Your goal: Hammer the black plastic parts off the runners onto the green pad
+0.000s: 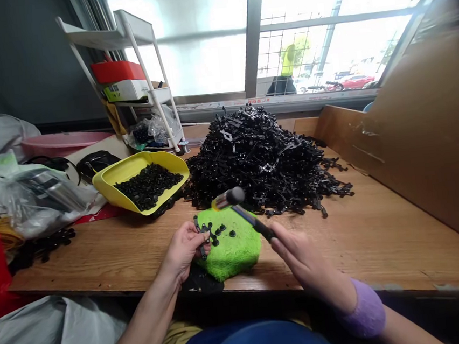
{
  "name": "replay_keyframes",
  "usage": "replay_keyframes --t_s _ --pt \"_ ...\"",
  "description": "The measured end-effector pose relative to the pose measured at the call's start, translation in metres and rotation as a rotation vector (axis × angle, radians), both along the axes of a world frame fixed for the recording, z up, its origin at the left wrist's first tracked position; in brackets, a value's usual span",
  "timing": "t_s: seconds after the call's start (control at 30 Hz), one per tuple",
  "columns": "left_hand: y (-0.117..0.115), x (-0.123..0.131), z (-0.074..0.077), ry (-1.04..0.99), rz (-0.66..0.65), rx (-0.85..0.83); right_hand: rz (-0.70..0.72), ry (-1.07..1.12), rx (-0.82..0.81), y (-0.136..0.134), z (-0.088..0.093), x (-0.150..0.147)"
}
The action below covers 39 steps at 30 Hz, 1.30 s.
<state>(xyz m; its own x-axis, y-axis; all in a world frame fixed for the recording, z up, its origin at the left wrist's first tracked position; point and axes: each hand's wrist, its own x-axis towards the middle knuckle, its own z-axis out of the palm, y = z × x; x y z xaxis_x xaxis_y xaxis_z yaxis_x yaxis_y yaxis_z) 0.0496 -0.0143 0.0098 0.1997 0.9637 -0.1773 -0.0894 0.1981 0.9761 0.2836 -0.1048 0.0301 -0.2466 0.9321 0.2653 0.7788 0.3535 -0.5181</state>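
Observation:
My left hand point(188, 246) is closed on a small black plastic part point(202, 238) with several arms, at the left side of a bright green cloth-covered pad point(238, 257). A few small black round pieces point(222, 229) with upright stems rest on the pad beside my fingers. In my right hand point(296, 249) is a small hammer point(254, 221), gripped by its black handle. Its head, with a dark rounded face and a yellow end, is raised over the far edge of the pad and slightly blurred.
A tall heap of black plastic parts point(253, 164) stands behind the pad. Left of it, a yellow scoop-shaped tray point(110, 178) holds many small black pieces. A cardboard panel point(423, 121) borders the right side. A white shelf rack point(135, 40) stands by the window.

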Motion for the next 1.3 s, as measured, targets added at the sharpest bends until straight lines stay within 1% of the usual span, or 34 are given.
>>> replay_keyframes --t_s 0.13,0.17,0.2,0.3,0.4,0.5,0.6,0.87,0.97,1.07,1.13,1.23,1.3 --pt "0.001 0.001 0.0 0.011 0.007 0.019 0.029 -0.214 -0.1 -0.001 -0.003 0.002" --pt "0.002 0.001 0.0 0.01 0.009 0.024 0.037 -0.223 -0.113 -0.001 -0.005 0.004" --pt "0.002 0.001 -0.001 0.008 0.013 0.024 0.037 -0.186 -0.112 -0.002 -0.007 0.006" --pt "0.002 -0.002 -0.004 -0.004 0.026 -0.009 -0.005 0.053 -0.076 -0.005 -0.011 0.013" --pt "0.003 -0.006 -0.006 -0.044 -0.005 -0.036 -0.041 0.208 -0.066 -0.009 -0.014 0.02" --pt "0.005 -0.01 -0.005 -0.063 -0.067 -0.058 -0.041 0.224 -0.103 -0.012 -0.017 0.025" --pt "0.007 -0.01 -0.002 -0.038 -0.107 -0.077 -0.032 0.213 -0.124 -0.013 -0.018 0.027" --pt "0.009 -0.007 -0.002 0.018 -0.114 -0.078 -0.039 0.191 -0.172 -0.012 -0.018 0.026" --pt "0.011 -0.007 -0.003 0.052 -0.123 -0.083 -0.047 0.159 -0.122 -0.008 -0.01 0.024" --pt "0.012 -0.007 -0.003 0.082 -0.117 -0.096 -0.037 0.152 0.035 0.001 0.001 0.019" --pt "0.012 -0.006 -0.002 0.087 -0.107 -0.091 -0.039 0.082 0.073 0.008 0.006 0.014" --pt "0.011 -0.005 0.0 0.089 -0.106 -0.086 -0.049 -0.183 -0.029 0.016 0.007 0.007" --pt "0.011 -0.005 0.001 0.097 -0.107 -0.092 -0.05 -0.275 -0.061 0.018 0.005 0.005"
